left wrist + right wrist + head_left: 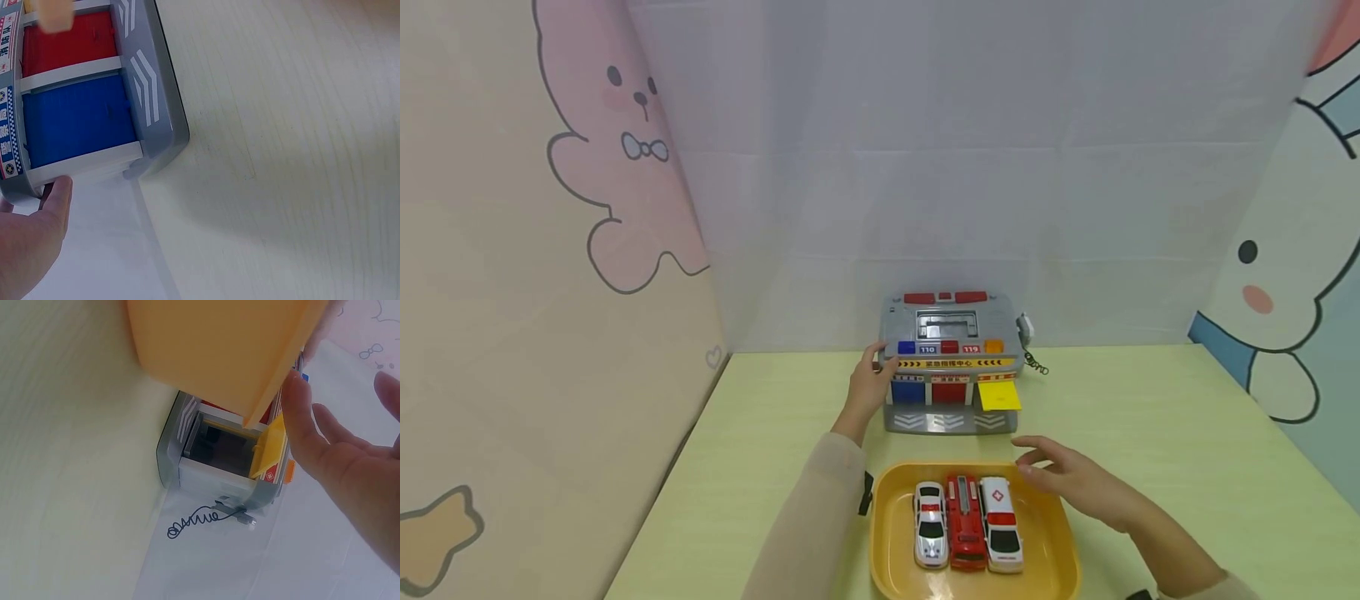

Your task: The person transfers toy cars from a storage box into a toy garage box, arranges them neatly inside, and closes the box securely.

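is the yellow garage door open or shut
Open: the yellow garage door sticks outward from the toy emergency center, and the right wrist view shows the dark bay uncovered.

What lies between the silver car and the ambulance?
The red truck lies between the silver car and the ambulance, all three in the yellow tray. The head view shows it.

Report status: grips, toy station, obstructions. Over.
Left grip touching left side of toy station. Right grip empty, near tray. Yellow door open; blue door, red door shut. Nothing seen blocking open bay.
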Tool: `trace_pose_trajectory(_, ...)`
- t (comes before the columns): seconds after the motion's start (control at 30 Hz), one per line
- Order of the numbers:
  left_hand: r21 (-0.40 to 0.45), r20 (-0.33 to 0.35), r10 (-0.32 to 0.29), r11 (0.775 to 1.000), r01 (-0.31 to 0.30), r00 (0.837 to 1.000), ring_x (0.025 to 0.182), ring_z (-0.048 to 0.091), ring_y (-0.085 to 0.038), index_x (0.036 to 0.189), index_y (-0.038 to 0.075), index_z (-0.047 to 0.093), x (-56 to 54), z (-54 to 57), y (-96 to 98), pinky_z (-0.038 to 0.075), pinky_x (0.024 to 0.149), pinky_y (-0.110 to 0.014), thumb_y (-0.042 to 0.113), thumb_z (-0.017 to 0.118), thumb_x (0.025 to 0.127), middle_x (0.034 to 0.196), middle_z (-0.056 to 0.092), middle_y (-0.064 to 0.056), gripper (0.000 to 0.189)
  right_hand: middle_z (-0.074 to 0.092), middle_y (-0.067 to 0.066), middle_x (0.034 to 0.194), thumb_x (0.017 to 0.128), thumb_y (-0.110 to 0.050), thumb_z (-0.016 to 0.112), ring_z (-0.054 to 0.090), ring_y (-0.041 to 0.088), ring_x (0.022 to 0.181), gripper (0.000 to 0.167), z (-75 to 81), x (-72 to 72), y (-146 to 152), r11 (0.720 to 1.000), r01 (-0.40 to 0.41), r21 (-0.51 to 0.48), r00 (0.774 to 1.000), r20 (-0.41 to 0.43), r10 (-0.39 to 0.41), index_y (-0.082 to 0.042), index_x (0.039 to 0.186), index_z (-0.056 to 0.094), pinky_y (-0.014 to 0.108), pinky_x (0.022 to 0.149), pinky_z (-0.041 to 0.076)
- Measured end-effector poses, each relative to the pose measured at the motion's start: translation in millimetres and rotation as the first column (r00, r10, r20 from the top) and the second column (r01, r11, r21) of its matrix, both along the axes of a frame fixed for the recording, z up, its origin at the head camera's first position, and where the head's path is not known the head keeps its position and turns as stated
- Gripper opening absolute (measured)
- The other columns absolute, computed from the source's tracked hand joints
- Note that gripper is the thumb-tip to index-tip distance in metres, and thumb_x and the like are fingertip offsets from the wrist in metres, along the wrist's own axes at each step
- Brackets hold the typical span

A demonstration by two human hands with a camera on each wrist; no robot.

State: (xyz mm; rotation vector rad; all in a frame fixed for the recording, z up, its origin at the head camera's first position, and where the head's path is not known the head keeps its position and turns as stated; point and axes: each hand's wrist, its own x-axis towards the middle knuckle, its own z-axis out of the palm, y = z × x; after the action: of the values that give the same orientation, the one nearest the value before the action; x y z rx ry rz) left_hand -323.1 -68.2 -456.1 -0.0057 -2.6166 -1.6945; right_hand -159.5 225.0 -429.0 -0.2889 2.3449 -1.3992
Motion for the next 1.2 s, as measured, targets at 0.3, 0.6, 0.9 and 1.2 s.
trace_pose_trajectory(0.3,-0.004,-0.001,-0.002,1.000,0.002,1.000,0.119,0.053,-0.033,0.144,0.019,0.044,-0.5,-1.0,-0.6,0.046,0.094,-0.049,0.035,0.054,0.101,0.130,0.055,-0.018,0.047,0.057,0.013,0.119,0.098,-0.029,0.060,0.056,0.035,0.105,0.055,-6.1,5.2,-6.4,0.999,-0.020,0.041,0.999,0.027,0.019,0.001,0.140,0.042,0.055,0.087,0.049)
trace_pose_trajectory(0.6,-0.001,0.000,0.008,1.000,-0.008,1.000,0.120,0.052,-0.033,0.144,0.020,0.045,0.7,-0.6,-0.2,0.046,0.095,-0.049,0.035,0.055,0.100,0.130,0.054,-0.019,0.047,0.058,0.007,0.114,0.095,-0.027,0.065,0.055,0.028,0.101,0.052,-12.0,8.0,-13.7,0.996,-0.031,0.084,0.999,0.037,0.028,0.001,0.136,0.047,0.052,0.088,0.049)
trace_pose_trajectory(0.9,0.001,-0.004,0.008,1.000,-0.007,1.000,0.119,0.053,-0.032,0.144,0.020,0.045,0.8,-1.2,-0.4,0.046,0.094,-0.049,0.035,0.055,0.100,0.129,0.055,-0.018,0.047,0.059,0.007,0.115,0.089,-0.026,0.072,0.056,0.028,0.101,0.058,-16.1,7.9,-19.9,0.989,0.001,0.146,0.998,0.061,-0.010,-0.001,0.136,0.049,0.053,0.088,0.049)
trace_pose_trajectory(1.2,0.002,-0.013,0.004,1.000,-0.004,1.000,0.120,0.052,-0.033,0.144,0.019,0.045,0.8,-1.1,-0.4,0.046,0.095,-0.049,0.034,0.055,0.101,0.131,0.054,-0.018,0.047,0.059,0.010,0.115,0.078,-0.019,0.083,0.058,0.025,0.093,0.068,-20.1,6.1,-26.9,0.977,0.044,0.206,0.997,0.052,-0.056,-0.001,0.135,0.051,0.049,0.084,0.053)
